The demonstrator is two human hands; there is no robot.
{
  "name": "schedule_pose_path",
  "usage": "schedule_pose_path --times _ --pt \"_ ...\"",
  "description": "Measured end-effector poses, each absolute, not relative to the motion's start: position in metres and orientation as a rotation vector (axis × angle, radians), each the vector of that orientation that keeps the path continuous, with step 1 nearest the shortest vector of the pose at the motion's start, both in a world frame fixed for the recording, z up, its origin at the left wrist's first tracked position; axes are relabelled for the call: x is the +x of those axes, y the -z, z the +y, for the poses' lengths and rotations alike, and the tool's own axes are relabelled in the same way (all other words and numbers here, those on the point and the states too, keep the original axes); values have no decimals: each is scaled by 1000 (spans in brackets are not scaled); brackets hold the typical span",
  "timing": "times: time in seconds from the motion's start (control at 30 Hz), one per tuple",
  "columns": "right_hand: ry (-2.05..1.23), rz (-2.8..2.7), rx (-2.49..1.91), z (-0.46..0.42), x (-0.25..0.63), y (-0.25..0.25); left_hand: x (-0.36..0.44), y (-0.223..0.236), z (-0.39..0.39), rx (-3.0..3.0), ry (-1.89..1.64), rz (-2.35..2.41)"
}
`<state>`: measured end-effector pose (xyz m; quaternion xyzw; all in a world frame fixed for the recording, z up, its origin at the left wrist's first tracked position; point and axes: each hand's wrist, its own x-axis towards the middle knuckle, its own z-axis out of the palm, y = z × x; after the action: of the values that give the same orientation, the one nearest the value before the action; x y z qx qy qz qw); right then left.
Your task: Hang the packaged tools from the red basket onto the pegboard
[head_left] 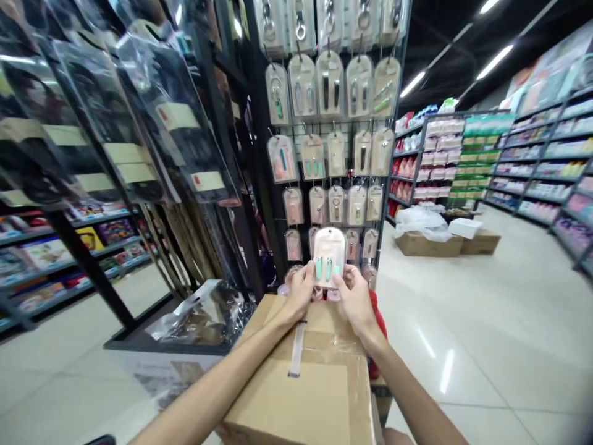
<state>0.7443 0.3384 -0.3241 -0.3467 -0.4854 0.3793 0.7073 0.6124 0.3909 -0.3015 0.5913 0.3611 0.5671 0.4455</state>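
Note:
Between both hands is a pack of nail clippers, a pale rounded card with mint-green clippers under clear plastic, held upright. My left hand is closed on its lower left edge. My right hand grips the lower right edge, thumb on the front. Just beneath the hands stands a taped cardboard box. Behind the pack, a wire display rack carries rows of similar hanging packs. The held pack covers part of the lower rows.
Plastic-wrapped goods hang at the left above a dark-rimmed bin with clear plastic bags. On the right, flat cartons lie on the shiny floor. Stocked shelves line the aisle.

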Motion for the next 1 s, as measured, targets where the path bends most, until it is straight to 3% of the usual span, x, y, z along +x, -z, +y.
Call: schedule_pose_path --times 0.2,0.73,0.87,1.0 --pt "-961 -967 -699 342 751 327 616 306 384 1430 -1295 791" --pt "-963 -997 -683 344 753 333 610 305 386 1410 -1508 753" --pt "-653 -1091 -728 377 763 291 608 308 390 1334 -1659 841" --pt "-493 -1219 -535 433 766 193 605 312 393 1326 -1697 866"
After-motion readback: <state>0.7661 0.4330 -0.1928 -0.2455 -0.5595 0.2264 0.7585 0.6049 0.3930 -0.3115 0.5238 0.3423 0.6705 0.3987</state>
